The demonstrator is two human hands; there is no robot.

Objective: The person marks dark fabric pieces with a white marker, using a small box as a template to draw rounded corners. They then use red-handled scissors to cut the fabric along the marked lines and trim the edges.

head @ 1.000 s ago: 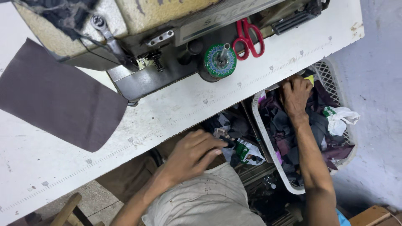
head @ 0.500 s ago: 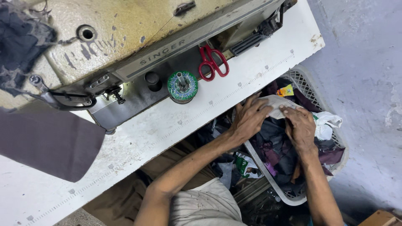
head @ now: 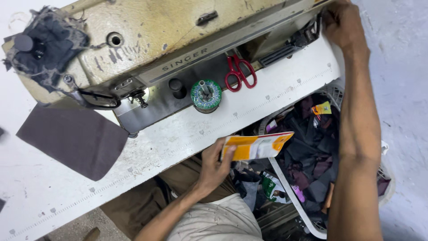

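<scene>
Fingers of left hand [head: 214, 167] pinch orange-white packet [head: 257, 146] | right hand [head: 341, 22] grips sewing machine [head: 169, 40] end, fingers curled

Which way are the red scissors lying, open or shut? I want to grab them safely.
Shut: the red scissors lie flat on the sewing machine bed, handles side by side, blades together.

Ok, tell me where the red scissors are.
In the head view, the red scissors lie on the sewing machine's bed, right of the green thread spool, upper centre.
</scene>
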